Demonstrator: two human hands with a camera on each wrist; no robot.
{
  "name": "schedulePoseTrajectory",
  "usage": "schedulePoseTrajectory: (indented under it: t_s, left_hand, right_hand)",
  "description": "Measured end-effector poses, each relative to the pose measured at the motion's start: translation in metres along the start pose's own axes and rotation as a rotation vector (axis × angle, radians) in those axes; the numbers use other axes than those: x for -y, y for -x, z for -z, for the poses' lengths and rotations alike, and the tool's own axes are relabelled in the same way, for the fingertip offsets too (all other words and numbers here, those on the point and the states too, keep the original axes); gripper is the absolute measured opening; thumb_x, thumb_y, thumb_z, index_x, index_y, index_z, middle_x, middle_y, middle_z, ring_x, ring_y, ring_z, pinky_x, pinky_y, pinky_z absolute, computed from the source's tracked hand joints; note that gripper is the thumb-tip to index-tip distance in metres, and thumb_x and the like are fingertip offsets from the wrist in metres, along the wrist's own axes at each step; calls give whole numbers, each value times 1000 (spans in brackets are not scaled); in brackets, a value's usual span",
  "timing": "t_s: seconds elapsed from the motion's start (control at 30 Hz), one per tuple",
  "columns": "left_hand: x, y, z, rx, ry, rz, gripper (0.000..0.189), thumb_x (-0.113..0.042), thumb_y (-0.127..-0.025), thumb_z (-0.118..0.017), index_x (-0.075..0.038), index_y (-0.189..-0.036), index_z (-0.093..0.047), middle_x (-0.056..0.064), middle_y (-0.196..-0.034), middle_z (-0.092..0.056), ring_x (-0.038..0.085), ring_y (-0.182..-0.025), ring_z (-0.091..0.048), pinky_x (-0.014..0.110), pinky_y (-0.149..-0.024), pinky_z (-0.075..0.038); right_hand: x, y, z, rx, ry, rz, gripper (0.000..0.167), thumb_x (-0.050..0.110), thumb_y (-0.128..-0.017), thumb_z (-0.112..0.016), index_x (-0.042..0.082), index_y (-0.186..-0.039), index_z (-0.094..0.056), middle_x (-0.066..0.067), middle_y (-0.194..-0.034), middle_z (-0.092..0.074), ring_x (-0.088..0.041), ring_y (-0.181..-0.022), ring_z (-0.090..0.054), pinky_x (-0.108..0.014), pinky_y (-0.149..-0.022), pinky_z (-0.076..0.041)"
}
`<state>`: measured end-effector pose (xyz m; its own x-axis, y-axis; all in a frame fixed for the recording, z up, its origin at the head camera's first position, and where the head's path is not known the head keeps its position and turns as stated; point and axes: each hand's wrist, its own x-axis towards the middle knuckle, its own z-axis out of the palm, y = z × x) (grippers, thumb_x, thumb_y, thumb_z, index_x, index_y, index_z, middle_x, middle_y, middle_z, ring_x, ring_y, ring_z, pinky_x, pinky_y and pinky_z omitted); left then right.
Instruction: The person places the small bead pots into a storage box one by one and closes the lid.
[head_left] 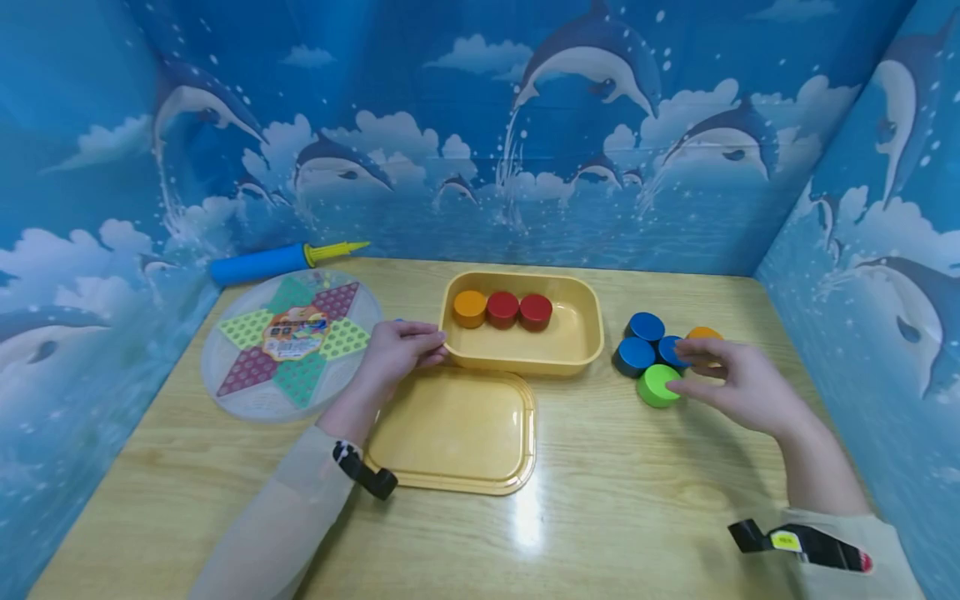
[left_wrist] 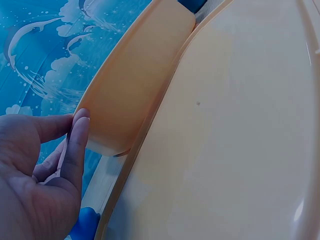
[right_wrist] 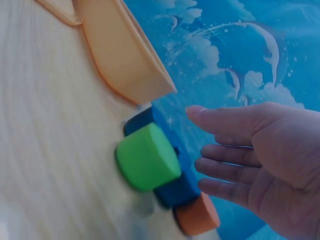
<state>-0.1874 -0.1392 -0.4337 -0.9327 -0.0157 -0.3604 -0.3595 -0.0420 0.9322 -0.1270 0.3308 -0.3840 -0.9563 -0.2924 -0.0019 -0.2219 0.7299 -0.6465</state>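
Note:
A yellow plastic box (head_left: 525, 363) holds one orange and two red round blocks in a row, the orange block (head_left: 469, 309) at the left. My left hand (head_left: 401, 350) pinches the box's left rim between thumb and fingers, as the left wrist view shows up close. Over a cluster of round blocks on the right hovers my right hand (head_left: 738, 387), its fingers apart and nothing held. That cluster has several blue blocks (head_left: 634, 357), a green block (head_left: 659, 386) in front, and an orange block (head_left: 703, 333) partly hidden behind the hand.
In front of the box lies a yellow lid (head_left: 453, 429) flat on the wooden table (head_left: 600, 500). A round star-patterned game board (head_left: 247, 392) is at left, with a blue and yellow pump (head_left: 258, 265) behind it. A dolphin-print curtain (head_left: 420, 75) surrounds the table.

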Motion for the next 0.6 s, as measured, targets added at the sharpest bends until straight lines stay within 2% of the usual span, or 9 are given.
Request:
schedulePoseTrajectory:
  t_s: [0.3, 0.43, 0.6]
  left_hand:
    - [0, -1, 0, -11, -6, 8, 31, -4, -99, -76, 7, -127, -68, 24, -115, -70, 22, -88, -77, 33, -84, -66]
    - [1, -1, 0, -7, -2, 3, 32, -5, -99, -76, 7, -127, -69, 24, -114, -71, 22, -87, -77, 33, -83, -66]
    - [0, -1, 0, 0, 2, 3, 33, -5, -99, -76, 7, -128, -68, 24, -115, -71, 22, -87, -77, 33, -83, -66]
  right_hand:
    - [-21, 10, -14, 3, -16, -83, 65, 32, -95, -84, -9, -138, -61, -29, -134, -65, -46, -116, -67, -55, -93, -62]
    - [-25, 10, -21, 0, -21, -116, 68, 35, -93, -86, -9, -138, -60, -28, -131, -66, -44, -114, -69, -54, -92, -63]
    - [-25, 8, -30, -6, -30, -118, 70, 37, -90, -88, -8, -136, -62, -26, -125, -69, -41, -108, -72, -46, -86, -66]
